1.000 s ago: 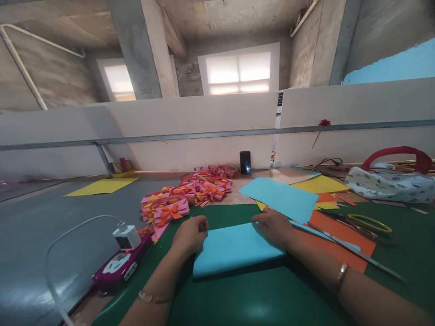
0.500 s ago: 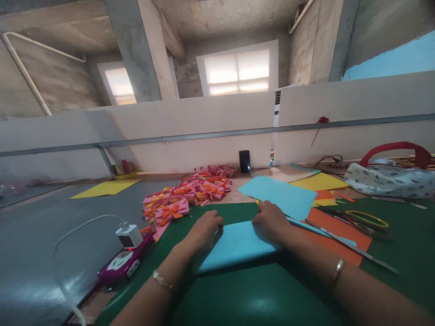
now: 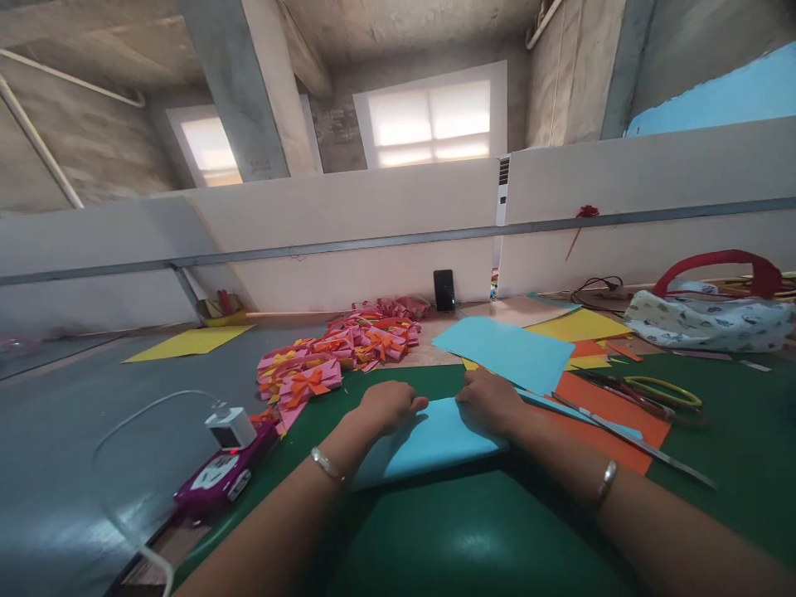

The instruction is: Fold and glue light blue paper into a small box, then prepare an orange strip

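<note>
A light blue sheet of paper (image 3: 429,456), folded over, lies in front of me on the green mat. My left hand (image 3: 391,408) is at its far edge, fingers curled and thumb pointing right. My right hand (image 3: 488,402) grips the same far edge farther right, its fingers closed on the paper. The fingertips of both hands are partly hidden. Beyond my right hand lies another light blue sheet (image 3: 507,352). To the right, a long metal ruler-like strip (image 3: 652,452) rests across orange paper (image 3: 628,414).
Pink and orange paper pieces with bows (image 3: 336,352) are heaped at the back left. A purple power strip (image 3: 230,477) holds a white charger (image 3: 230,427). Scissors (image 3: 662,390), yellow paper (image 3: 581,323) and a cloth bag (image 3: 709,319) are to the right; a phone (image 3: 444,290) leans against the partition.
My left hand has slid right along the folded paper's far edge, closer to my right hand. My right hand keeps its hold. The whole view has shifted slightly.
</note>
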### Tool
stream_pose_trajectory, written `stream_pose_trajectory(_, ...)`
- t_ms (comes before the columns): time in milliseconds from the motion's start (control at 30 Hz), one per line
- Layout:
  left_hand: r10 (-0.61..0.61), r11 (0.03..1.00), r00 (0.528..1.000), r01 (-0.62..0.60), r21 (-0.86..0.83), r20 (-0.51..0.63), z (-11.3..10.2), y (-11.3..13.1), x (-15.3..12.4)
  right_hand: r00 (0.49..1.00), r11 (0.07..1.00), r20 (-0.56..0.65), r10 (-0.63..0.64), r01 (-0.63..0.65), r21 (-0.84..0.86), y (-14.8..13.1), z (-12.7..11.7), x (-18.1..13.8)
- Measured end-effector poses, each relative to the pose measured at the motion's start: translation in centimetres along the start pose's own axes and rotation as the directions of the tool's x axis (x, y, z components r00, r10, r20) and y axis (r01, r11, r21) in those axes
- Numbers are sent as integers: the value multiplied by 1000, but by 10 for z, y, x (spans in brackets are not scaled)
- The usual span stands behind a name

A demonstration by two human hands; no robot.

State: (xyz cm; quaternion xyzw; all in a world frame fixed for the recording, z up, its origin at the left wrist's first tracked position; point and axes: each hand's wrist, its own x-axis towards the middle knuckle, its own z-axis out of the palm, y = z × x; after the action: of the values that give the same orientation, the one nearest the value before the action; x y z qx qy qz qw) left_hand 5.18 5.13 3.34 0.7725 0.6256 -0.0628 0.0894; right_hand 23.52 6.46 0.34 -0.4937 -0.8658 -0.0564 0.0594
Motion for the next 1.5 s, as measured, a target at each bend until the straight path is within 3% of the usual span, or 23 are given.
stream_pose_trajectory(167, -84, 995, 993, 87, 44, -81, 14, 9, 1, 1000, 1000, 14, 8, -8, 4, 3, 2, 1)
stream_pose_trajectory(467, 27, 998, 989, -20, 53, -148, 17, 3, -17, 999, 1000, 40, 8, -9, 26, 4, 1, 0)
stream_pose_trajectory(1133, 139, 989, 989, -140, -39, -43, 23, -7, -43, 1000, 1000, 18, 16, -16, 21, 3, 3, -1)
stream_pose_trajectory(1400, 147, 989, 982, -142, -43, 122, 7, -5, -40, 1000, 1000, 18, -2, 2, 11, 4, 3, 0)
stream_pose_trajectory(1500, 148, 989, 983, -145, -37, 113, 6, -3, -39, 1000, 1000, 9, -6, 6, 8, 5, 4, 0)
